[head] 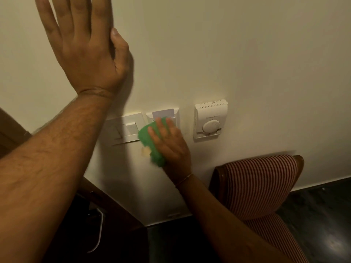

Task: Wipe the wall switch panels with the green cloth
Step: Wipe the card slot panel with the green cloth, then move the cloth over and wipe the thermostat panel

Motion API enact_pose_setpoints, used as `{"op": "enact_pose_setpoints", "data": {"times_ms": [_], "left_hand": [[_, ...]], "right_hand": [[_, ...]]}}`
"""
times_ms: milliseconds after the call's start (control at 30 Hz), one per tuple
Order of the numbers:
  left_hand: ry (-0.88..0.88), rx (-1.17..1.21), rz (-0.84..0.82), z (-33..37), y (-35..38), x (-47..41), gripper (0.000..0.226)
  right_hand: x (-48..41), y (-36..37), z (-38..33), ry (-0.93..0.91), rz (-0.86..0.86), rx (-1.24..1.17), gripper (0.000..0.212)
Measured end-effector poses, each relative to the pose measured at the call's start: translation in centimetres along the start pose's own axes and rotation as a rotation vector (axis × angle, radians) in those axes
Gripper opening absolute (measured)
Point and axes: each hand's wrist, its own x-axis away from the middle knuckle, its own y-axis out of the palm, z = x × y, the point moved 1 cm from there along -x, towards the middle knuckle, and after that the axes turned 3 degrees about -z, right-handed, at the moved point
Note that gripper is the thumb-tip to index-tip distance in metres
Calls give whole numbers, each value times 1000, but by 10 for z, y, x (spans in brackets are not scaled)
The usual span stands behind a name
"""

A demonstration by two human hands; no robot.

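My right hand presses a folded green cloth flat against the wall, over the lower part of a white key-card switch panel with a card in its slot. A white rocker switch panel sits just left of the cloth, touching its edge. My left hand rests flat on the bare wall above and left of the panels, fingers spread, holding nothing.
A white thermostat with a round dial is mounted to the right of the panels. Below it stands a red-striped upholstered chair with a wooden frame. Dark wooden furniture juts out at lower left. The floor is dark and glossy.
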Motion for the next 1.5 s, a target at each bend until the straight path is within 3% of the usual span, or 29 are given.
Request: {"op": "enact_pose_setpoints", "data": {"times_ms": [200,500,600,767,933,1100,1333,1500], "left_hand": [[0,-26,7,1,2,-1,55],[22,-45,-77,9,-16,-10,59],[53,-24,-134,16,-33,-12,66],[76,4,-279,18,-74,-11,73],[-41,-7,-344,13,-116,1,72],[-130,-30,-346,30,-137,-2,75],[-201,28,-492,98,-123,73,72],[-219,71,-771,150,-107,201,74]], "right_hand": [[14,-1,21,286,131,-116,58],[54,-11,31,225,-198,36,84],[46,-40,11,185,-207,-69,75],[-25,-108,-14,16,-63,-79,62],[-155,-182,-12,-62,157,49,63],[-225,-231,-11,-178,197,125,53],[-164,-227,24,-100,33,153,63],[-31,-200,79,27,-349,211,87]]}}
